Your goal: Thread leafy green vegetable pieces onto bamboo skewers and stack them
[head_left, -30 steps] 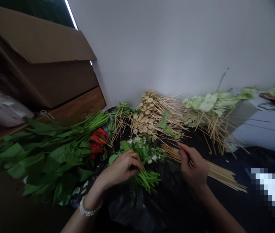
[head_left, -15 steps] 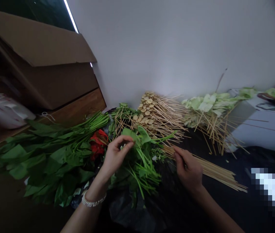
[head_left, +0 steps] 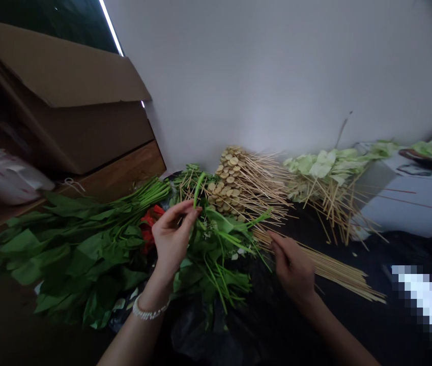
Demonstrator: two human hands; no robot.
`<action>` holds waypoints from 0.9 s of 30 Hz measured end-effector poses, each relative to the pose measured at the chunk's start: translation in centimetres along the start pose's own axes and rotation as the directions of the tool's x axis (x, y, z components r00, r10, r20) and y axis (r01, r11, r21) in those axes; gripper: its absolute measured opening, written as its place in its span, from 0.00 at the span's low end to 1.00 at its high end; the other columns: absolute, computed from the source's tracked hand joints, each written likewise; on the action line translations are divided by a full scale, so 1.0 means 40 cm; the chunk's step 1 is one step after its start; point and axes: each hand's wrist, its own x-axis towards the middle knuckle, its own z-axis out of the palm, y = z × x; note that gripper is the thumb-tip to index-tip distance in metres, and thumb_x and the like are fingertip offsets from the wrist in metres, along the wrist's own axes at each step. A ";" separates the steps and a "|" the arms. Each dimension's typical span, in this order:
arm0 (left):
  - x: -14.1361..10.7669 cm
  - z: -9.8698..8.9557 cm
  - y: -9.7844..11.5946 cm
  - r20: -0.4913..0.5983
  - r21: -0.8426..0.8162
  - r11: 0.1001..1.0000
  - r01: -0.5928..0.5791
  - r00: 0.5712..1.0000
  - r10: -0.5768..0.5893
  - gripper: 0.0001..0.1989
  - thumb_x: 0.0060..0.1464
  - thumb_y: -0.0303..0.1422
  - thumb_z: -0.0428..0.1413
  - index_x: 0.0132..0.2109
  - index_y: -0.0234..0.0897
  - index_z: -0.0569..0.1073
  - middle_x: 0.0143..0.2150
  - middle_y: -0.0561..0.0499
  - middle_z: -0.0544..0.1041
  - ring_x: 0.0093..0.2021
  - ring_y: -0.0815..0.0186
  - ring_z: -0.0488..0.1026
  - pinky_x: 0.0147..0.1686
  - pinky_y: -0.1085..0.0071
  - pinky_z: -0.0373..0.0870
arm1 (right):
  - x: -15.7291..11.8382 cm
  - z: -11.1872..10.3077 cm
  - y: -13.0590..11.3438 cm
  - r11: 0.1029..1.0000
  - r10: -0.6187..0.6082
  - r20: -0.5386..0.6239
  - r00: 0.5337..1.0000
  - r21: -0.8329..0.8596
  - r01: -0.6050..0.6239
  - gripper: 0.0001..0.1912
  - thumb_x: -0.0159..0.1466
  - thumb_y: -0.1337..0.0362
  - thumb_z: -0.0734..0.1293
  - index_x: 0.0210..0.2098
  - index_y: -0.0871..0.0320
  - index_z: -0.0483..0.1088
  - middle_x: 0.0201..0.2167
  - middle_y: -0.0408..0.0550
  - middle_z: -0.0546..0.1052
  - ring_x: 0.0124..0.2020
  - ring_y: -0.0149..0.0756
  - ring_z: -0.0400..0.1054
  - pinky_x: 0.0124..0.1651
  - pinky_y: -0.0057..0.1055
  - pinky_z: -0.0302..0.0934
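Observation:
My left hand [head_left: 175,231], with a beaded bracelet [head_left: 150,307] on its wrist, pinches a green stem [head_left: 199,188] that points upward. Below and right of it lies a small heap of leafy greens with stems [head_left: 225,274]. My right hand [head_left: 294,264] is closed at the near side of a bundle of bare wooden skewers [head_left: 343,270]; whether a skewer is between its fingers is too small to tell. A large pile of long-stemmed leafy greens [head_left: 59,254] spreads on the left, beside something red [head_left: 149,229].
Skewered round slices [head_left: 231,173] are stacked near the wall, with skewered pale green leaves [head_left: 324,165] to their right. A cardboard box [head_left: 86,132] and a plastic bag [head_left: 7,175] stand at the left. Black plastic [head_left: 269,315] covers the surface.
My left hand has moved slightly left, and a stem now stands upright in its fingers where a leaf was before. My right hand has hardly moved.

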 end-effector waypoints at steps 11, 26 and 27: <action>-0.019 0.020 -0.047 0.142 -0.075 0.922 0.380 0.919 -0.367 0.13 0.44 0.38 0.66 0.38 0.37 0.82 0.34 0.49 0.82 0.34 0.66 0.76 0.37 0.72 0.71 | -0.002 -0.015 0.010 0.999 0.013 -0.059 0.998 0.034 -0.011 0.18 0.65 0.73 0.62 0.53 0.55 0.70 0.37 0.49 0.80 0.36 0.34 0.76 0.40 0.29 0.70; -0.055 0.048 -0.025 0.296 -0.142 0.807 0.573 0.802 -0.518 0.13 0.38 0.38 0.69 0.34 0.38 0.82 0.33 0.49 0.82 0.33 0.67 0.76 0.36 0.72 0.71 | -0.039 0.021 -0.003 0.995 -0.057 0.187 0.981 0.092 0.040 0.20 0.66 0.72 0.61 0.56 0.53 0.68 0.43 0.50 0.79 0.41 0.36 0.76 0.43 0.29 0.72; -0.055 0.048 -0.024 0.289 -0.141 0.810 0.569 0.806 -0.516 0.13 0.38 0.38 0.69 0.34 0.38 0.82 0.33 0.49 0.82 0.33 0.66 0.76 0.37 0.72 0.71 | -0.039 0.021 -0.001 0.995 -0.061 0.185 0.981 0.092 0.045 0.20 0.66 0.72 0.61 0.56 0.53 0.68 0.43 0.50 0.79 0.42 0.36 0.76 0.43 0.30 0.72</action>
